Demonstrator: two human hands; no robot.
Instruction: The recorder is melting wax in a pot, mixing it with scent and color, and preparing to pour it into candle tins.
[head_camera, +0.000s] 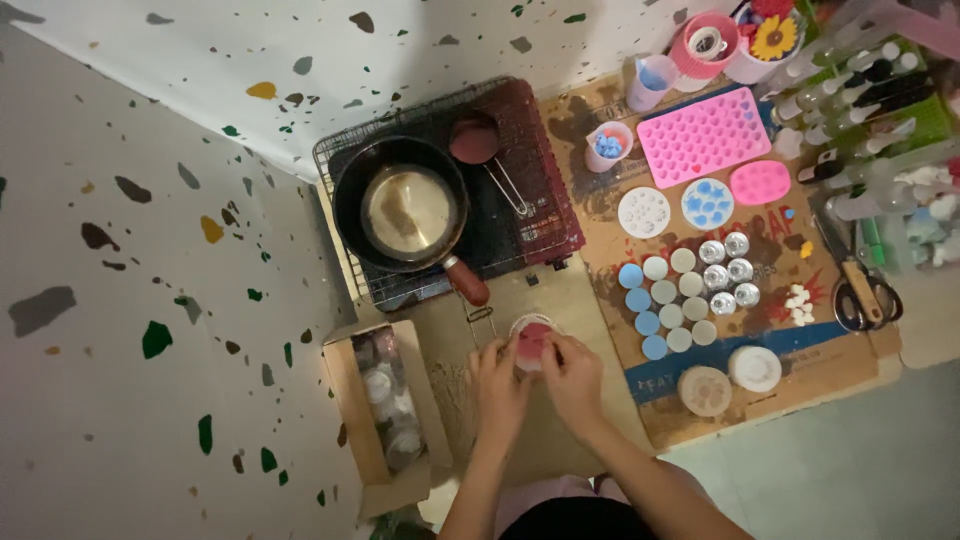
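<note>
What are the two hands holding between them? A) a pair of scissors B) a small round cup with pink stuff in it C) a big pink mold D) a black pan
B: the left hand and right hand meet around a small round cup with pink inside, while the black pan, the scissors and the pink mold lie untouched.

Both forearms reach forward and converge. The left hand (500, 385) and right hand (573, 380) meet, fingers curled inward, fingertips nearly touching.

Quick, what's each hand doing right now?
Left hand: closed on the small pink-filled cup, gripping its left side.
Right hand: fingers on the same cup's right side.
</note>
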